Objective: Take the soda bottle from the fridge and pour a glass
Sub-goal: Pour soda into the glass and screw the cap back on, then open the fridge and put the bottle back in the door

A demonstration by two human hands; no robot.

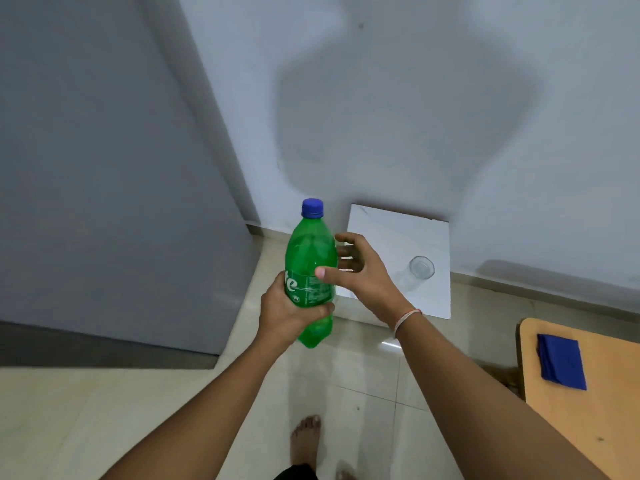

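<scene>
A green soda bottle (309, 252) with a blue cap (312, 207) stands upright in the air in front of me, cap screwed on. My left hand (287, 311) is wrapped around its lower half at the label. My right hand (360, 271) is spread next to the bottle's right side, thumb touching the label, fingers apart and not closed around it. An empty clear glass (417, 271) stands on a white board (398, 230) on the floor against the wall, to the right of the bottle. The grey fridge (104, 168) fills the left, its door shut.
A wooden table (581, 420) juts in at the lower right with a folded blue cloth (561, 362) on it. Pale floor tiles (173, 410) lie below, and my bare feet (306, 441) show at the bottom. A white wall (415, 98) rises behind the board.
</scene>
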